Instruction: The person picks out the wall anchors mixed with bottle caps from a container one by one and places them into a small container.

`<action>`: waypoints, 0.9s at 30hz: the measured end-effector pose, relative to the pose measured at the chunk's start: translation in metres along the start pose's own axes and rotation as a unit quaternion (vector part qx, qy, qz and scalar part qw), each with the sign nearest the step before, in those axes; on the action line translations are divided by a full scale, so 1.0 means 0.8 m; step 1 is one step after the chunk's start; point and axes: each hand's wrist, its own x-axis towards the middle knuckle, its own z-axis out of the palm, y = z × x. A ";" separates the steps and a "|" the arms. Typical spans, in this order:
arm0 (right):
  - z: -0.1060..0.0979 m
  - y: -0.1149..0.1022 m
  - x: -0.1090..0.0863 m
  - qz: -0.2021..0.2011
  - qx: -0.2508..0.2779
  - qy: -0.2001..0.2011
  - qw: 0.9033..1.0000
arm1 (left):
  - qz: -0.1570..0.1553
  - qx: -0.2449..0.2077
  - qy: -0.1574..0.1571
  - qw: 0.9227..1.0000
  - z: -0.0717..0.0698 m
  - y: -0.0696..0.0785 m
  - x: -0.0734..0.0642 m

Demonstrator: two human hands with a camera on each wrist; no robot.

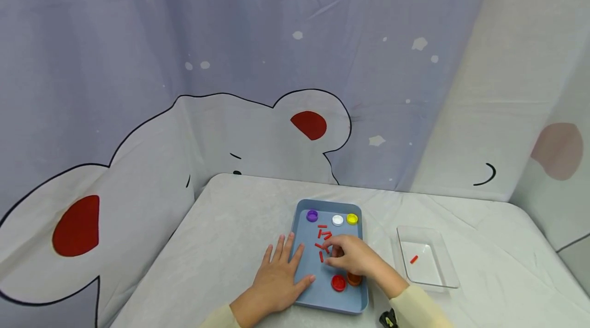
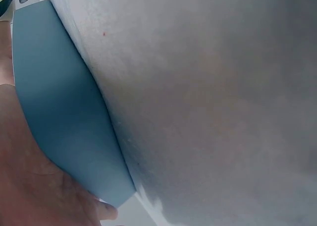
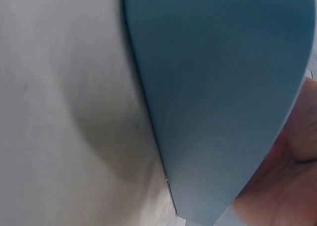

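A blue-grey tray [image 1: 318, 294] lies on the cloth-covered table in the head view. My left hand [image 1: 276, 279] rests across its left edge with fingers spread. Above the tray's middle, my right hand [image 1: 352, 255] reaches in with bent fingers; thumb and index tips stand apart beside several short red sticks [image 1: 321, 257]. Whether a stick touches those fingertips is too small to tell. Near the right wrist sit a red round cap [image 1: 338, 283] and an orange round cap [image 1: 354, 279], partly covered by the hand. Both wrist views mostly show the tray's outer side [image 2: 69, 97].
Purple [image 1: 312, 216], white [image 1: 337, 220] and yellow [image 1: 352, 219] round caps stand along the tray's far end. To the right is a clear plastic box [image 1: 428, 271] with one red stick [image 1: 414, 259] inside. A dark object [image 1: 388, 319] lies near the right sleeve.
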 end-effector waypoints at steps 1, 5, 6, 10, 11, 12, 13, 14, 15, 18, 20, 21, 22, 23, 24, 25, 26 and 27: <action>0.001 0.000 0.001 0.001 -0.003 -0.002 1.000 | 0.000 0.002 0.000 1.000 0.000 0.000 0.000; 0.006 0.000 0.006 0.003 -0.018 -0.007 1.000 | -0.001 0.004 0.000 1.000 0.000 -0.001 0.000; 0.007 0.001 0.007 0.004 -0.021 -0.009 1.000 | -0.002 0.004 -0.001 1.000 0.001 -0.001 0.000; 0.010 0.003 0.011 0.007 -0.031 -0.017 0.999 | -0.003 0.002 -0.004 1.000 0.001 -0.001 0.000; 0.011 0.004 0.012 0.009 -0.033 -0.020 0.999 | -0.003 0.000 -0.005 1.000 0.001 -0.001 0.000; 0.011 0.004 0.013 0.009 -0.036 -0.021 0.999 | -0.003 -0.001 -0.006 1.000 0.001 -0.001 0.000; 0.012 0.004 0.013 0.011 -0.037 -0.022 0.999 | -0.004 -0.002 -0.007 1.000 0.000 -0.001 0.000; 0.012 0.004 0.014 0.011 -0.040 -0.022 0.999 | -0.004 -0.003 -0.008 1.000 0.000 -0.001 0.000; 0.013 0.004 0.014 0.013 -0.043 -0.023 0.999 | -0.004 -0.003 -0.008 1.000 0.000 0.000 0.000; 0.014 0.004 0.015 0.019 -0.054 -0.022 0.998 | -0.004 -0.002 -0.009 1.000 0.000 -0.001 0.000; 0.016 0.004 0.016 0.022 -0.061 -0.020 0.998 | -0.003 -0.001 -0.007 1.000 0.000 -0.001 0.000; 0.016 0.003 0.016 0.025 -0.066 -0.020 0.997 | -0.002 0.000 -0.007 1.000 0.001 -0.001 0.000; 0.017 0.003 0.016 0.026 -0.068 -0.018 0.997 | -0.002 0.000 -0.006 1.000 0.001 -0.001 -0.001; 0.017 0.003 0.016 0.028 -0.070 -0.016 0.997 | -0.002 0.001 -0.006 1.000 0.001 -0.001 0.000; 0.017 0.002 0.016 0.029 -0.072 -0.014 0.997 | -0.002 0.001 -0.005 1.000 0.001 -0.001 0.000; 0.018 0.002 0.016 0.030 -0.073 -0.012 0.997 | -0.002 0.001 -0.005 1.000 0.001 -0.001 -0.001; 0.018 0.002 0.016 0.032 -0.074 -0.009 0.997 | -0.002 0.001 -0.005 1.000 0.001 -0.001 -0.001; 0.018 0.001 0.015 0.033 -0.075 -0.006 0.997 | -0.002 0.001 -0.006 1.000 0.001 -0.001 0.000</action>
